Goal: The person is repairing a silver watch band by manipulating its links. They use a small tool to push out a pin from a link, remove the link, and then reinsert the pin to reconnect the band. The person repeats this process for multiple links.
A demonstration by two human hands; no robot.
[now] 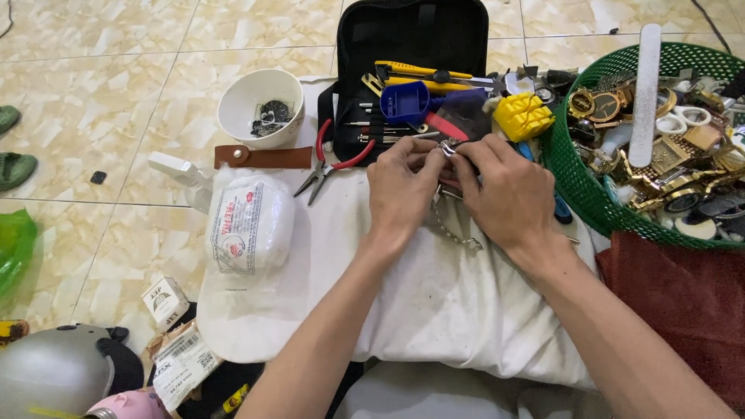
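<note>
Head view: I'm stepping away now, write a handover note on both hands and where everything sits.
Left hand and right hand: both pinch a small silver metal watch piece between the fingertips, over the white cloth; its silver chain-like band hangs down between the wrists.
Red-handled pliers lie on the cloth to the left, untouched.
Open black tool case sits behind the hands, white bowl to its left, green plastic basket of watches to the right.
Done: piece in hand. Left: cannot tell; the fingers hide the work.

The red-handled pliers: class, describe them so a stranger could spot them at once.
Start at the open black tool case at the top. At its lower left corner, on the white cloth, lie the pliers: curved red handles, metal jaws pointing down-left.
</note>
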